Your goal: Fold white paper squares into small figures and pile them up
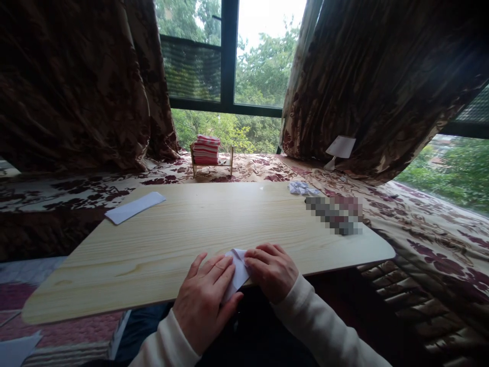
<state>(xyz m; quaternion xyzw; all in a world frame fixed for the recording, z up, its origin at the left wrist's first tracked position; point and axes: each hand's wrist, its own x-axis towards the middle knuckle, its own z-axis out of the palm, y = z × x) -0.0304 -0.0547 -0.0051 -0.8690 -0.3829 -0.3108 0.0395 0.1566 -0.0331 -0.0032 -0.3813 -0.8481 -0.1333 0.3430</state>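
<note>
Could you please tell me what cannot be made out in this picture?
Head view: held paper, partly hidden by the left hand and right hand.
Head view: masked item on the table, covered by pixel blocks.
Head view: lower-left white object, cut off by the picture's edges.
Head view: white pile at the table's far right, too small to count its pieces.

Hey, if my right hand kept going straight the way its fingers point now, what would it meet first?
Your right hand would first meet the folded white piece of paper at its fingertips. Beyond that, probably your left hand, though depth is hard to judge here.
</note>
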